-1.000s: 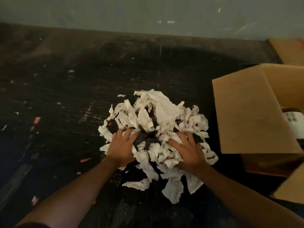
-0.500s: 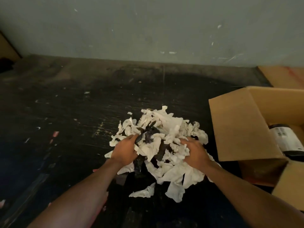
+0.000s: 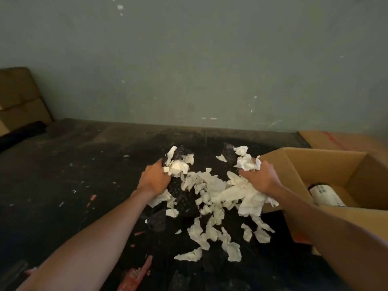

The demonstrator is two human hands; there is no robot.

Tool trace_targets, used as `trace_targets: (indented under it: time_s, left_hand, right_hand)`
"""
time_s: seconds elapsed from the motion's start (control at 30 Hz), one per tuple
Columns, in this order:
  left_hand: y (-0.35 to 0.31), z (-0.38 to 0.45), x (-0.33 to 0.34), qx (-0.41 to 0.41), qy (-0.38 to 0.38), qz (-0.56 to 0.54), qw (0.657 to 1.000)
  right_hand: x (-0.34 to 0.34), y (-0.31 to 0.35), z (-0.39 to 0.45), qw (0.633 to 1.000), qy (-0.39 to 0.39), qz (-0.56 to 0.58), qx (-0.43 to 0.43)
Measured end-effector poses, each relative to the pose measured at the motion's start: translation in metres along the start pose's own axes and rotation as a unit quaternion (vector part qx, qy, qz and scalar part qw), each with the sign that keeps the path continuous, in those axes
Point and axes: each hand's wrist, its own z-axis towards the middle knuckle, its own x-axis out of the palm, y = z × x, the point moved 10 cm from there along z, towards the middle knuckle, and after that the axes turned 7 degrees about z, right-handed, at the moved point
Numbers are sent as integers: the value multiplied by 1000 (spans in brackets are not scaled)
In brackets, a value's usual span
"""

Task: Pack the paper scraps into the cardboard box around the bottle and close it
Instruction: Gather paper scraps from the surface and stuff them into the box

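dark tabletop (image 3: 63, 175); left hand (image 3: 154, 181) and right hand (image 3: 259, 178) each clutch paper scraps (image 3: 214, 185), seemingly lifted.

The scene is dim and evenly lit, with no visible lamp or hard shadows. The dark tabletop (image 3: 63, 175) swallows detail, while the white paper scraps (image 3: 212, 185) stand out brightest, nearly washed out. Everything looks soft and slightly motion-blurred, and the wide lens bends lines toward the frame edges.
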Motion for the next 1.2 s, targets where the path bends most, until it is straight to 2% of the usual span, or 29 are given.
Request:
trace_targets:
  time_s: [0.33, 0.67, 0.83, 1.03, 1.2]
  left_hand:
    - [-50, -19, -84, 41, -60, -9, 997]
    - [-95, -97, -175, 108, -124, -23, 986]
    - [-117, -138, -219, 128, -163, -31, 978]
    - [-161, -180, -217, 159, -169, -39, 972]
    - [-211, -200, -203, 176, -156, -63, 970]
  right_hand:
    - [-71, 69, -11, 996, -75, -29, -38]
    - [-146, 142, -102, 980, -174, -41, -92]
    - [-167, 168, -150, 973, -200, -48, -103]
    - [-184, 165, -204, 971, -209, -51, -102]
    - [-194, 159, -214, 971, -203, -79, -100]
